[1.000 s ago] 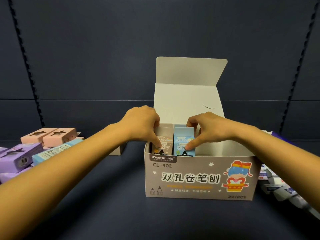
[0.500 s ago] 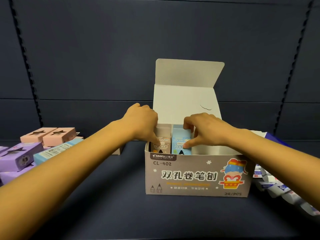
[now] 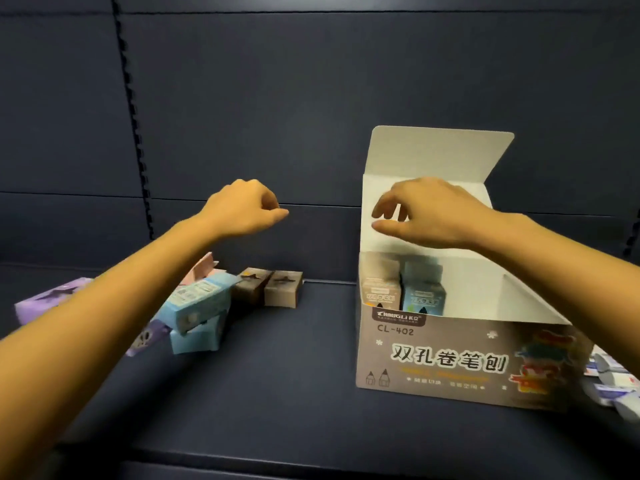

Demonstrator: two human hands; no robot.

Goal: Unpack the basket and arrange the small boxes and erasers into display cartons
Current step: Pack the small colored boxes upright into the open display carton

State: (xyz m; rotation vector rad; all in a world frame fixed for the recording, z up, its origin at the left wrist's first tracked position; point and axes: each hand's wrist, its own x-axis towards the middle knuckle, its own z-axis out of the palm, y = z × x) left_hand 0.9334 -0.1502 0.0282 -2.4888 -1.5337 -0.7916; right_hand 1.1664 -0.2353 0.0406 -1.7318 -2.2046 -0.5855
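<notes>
left grip (image 3: 246, 209) loosely curled, empty, at 9 o'clock of display carton (image 3: 433, 379); right grip (image 3: 429, 216) slack, empty, above it; two small boxes (image 3: 380, 289) stand inside at 9, loose boxes (image 3: 204, 299) at 9 and erasers (image 3: 611, 379) at 3 lie outside: judged early.

1 open display carton (image 3: 450, 362) holds 2 small boxes (image 3: 381, 289), and outside it lie 2 brown boxes (image 3: 282, 292), 2 blue boxes (image 3: 197, 303), 2 purple boxes (image 3: 45, 301) and 1 pink box (image 3: 204, 268).
</notes>
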